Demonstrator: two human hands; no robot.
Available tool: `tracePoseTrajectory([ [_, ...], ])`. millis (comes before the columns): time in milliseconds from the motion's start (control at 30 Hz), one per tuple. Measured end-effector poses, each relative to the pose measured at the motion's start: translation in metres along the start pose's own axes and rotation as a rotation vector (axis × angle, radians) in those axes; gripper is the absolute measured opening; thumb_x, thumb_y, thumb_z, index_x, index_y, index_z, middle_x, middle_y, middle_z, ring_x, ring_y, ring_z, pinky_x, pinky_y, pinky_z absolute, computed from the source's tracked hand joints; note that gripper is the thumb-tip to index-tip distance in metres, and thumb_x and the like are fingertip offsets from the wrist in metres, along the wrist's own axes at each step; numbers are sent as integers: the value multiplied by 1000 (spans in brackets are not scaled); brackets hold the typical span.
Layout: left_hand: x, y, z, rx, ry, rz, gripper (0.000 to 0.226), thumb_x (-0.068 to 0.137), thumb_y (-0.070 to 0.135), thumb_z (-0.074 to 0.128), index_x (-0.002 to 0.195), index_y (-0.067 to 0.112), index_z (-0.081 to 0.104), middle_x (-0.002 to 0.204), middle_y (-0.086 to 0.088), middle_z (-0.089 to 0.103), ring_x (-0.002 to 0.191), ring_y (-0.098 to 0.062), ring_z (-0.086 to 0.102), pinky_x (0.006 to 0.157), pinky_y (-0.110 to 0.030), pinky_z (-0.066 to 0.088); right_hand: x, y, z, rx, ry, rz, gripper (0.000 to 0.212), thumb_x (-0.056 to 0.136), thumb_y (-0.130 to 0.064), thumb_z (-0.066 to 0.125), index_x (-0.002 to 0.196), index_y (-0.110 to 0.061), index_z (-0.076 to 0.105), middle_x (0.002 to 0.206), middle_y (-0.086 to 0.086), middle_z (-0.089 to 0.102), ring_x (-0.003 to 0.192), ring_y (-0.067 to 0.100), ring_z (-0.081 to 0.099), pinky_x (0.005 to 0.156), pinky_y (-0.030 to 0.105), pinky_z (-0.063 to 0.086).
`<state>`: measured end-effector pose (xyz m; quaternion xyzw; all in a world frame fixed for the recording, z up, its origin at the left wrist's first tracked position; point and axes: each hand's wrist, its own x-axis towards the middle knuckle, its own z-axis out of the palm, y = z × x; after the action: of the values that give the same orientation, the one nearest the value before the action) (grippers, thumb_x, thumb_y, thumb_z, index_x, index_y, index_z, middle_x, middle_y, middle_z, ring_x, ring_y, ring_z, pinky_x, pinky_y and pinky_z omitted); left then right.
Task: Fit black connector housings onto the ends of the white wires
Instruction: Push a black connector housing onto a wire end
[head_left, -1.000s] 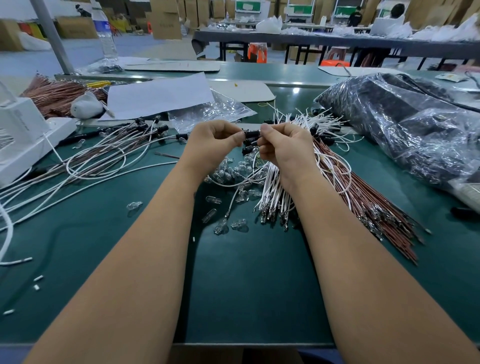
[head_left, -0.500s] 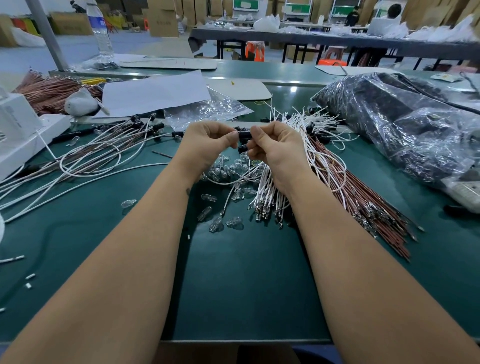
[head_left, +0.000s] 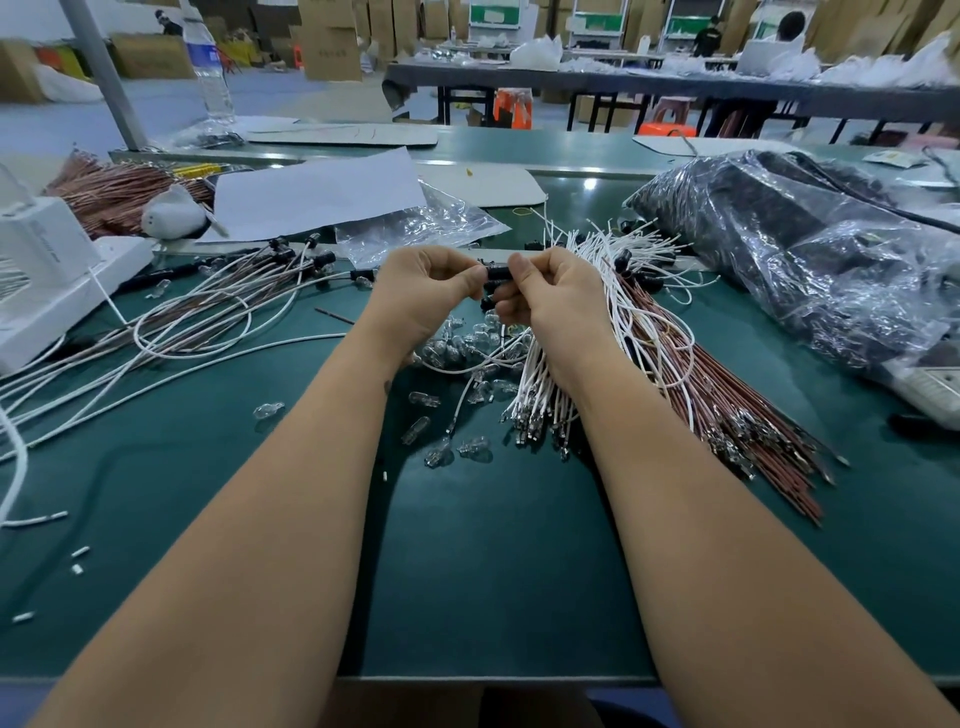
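Pinching one black connector housing (head_left: 497, 274) between them, left hand (head_left: 423, 293) and right hand (head_left: 553, 296), fingertips nearly touching.

Green work table (head_left: 493, 597), near edge at the bottom of the view.

- Left side: loose white and brown leads tipped with black connector housings (head_left: 208, 317); a white machine (head_left: 47, 280) at the left edge; short white cut-offs (head_left: 78, 558) toward the near left corner.
- Centre: scattered clear glass bulbs (head_left: 457, 447); a bundle of white wires (head_left: 540, 395); just to its right, touching it, a fan of brown wires (head_left: 737, 415).
- Right side: large clear plastic bag of black parts (head_left: 779, 249).
- Far side: white paper sheet (head_left: 311, 192), crumpled clear bag (head_left: 415, 228), brown wire bundle (head_left: 109, 192) at far left, water bottle (head_left: 208, 73).
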<state>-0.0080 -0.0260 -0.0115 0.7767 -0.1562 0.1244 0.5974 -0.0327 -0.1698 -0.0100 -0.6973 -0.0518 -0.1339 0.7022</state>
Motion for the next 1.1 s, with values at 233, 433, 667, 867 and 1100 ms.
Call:
tracePoseTrajectory([
  [233, 1, 13, -14, 273, -159, 20, 17, 97, 17, 55, 92, 28, 67, 65, -1, 67, 48, -8, 40, 52, -21, 38, 3, -7, -11, 78, 259, -19, 12, 100, -14, 50, 90, -10, 54, 73, 3, 63, 55, 5, 60, 60, 23, 55],
  [433, -8, 5, -46, 559, -106, -59, 20, 95, 29, 58, 92, 15, 72, 60, -2, 59, 44, -9, 42, 54, -23, 37, 5, -12, -10, 71, 285, 23, 14, 101, -14, 47, 91, -10, 56, 73, 2, 61, 58, 9, 59, 62, 23, 52],
  [667, -2, -2, -114, 993, 483, -6, 27, 98, 24, 49, 106, 12, 72, 93, -14, 68, 77, -28, 55, 64, -33, 43, 7, -8, -11, -178, 321, -18, 15, 99, -16, 46, 88, -14, 57, 74, 2, 63, 57, 4, 60, 62, 27, 53],
  [867, 10, -8, -112, 1156, 450, -149, 59, 84, 12, 53, 141, 20, 44, 152, -10, 32, 145, -28, 14, 113, -56, 14, 16, -3, -29, -660, 492, -75, 12, 94, -16, 46, 86, -16, 54, 83, 0, 57, 70, 15, 50, 55, 25, 33],
  [1100, 22, 7, -17, 871, 194, -63, 30, 87, 21, 51, 110, 32, 68, 137, 4, 51, 136, -22, 26, 105, -46, 16, 11, 1, -26, -1272, 200, 57, 22, 87, -25, 57, 83, -7, 46, 96, 13, 54, 87, 28, 45, 74, 35, 40],
])
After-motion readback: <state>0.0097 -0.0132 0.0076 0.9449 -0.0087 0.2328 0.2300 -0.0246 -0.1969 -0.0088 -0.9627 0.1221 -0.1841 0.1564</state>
